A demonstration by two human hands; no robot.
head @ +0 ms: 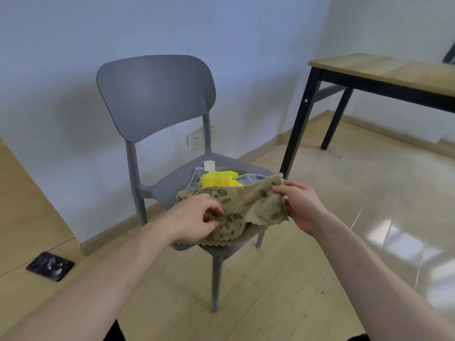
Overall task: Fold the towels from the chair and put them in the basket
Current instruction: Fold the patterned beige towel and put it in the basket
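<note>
- A grey chair [157, 94] stands by the wall, more towels [219, 179] at 12 o'clock.
- Our left hand [194, 217] and right hand [301, 203] each pinch the leafy towel [248, 205].
- It stretches 9 to 3 between both grips; we see no basket.

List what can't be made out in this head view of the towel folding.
- Basket: not in the head view at all.
- Towels behind the leaf-print towel: the yellow towel and a pale blue one are partly hidden, so their count is unclear.
- Left hand fingertips: buried in the cloth.
- White tag: too small to read.
- Table: cut by the right edge.
</note>
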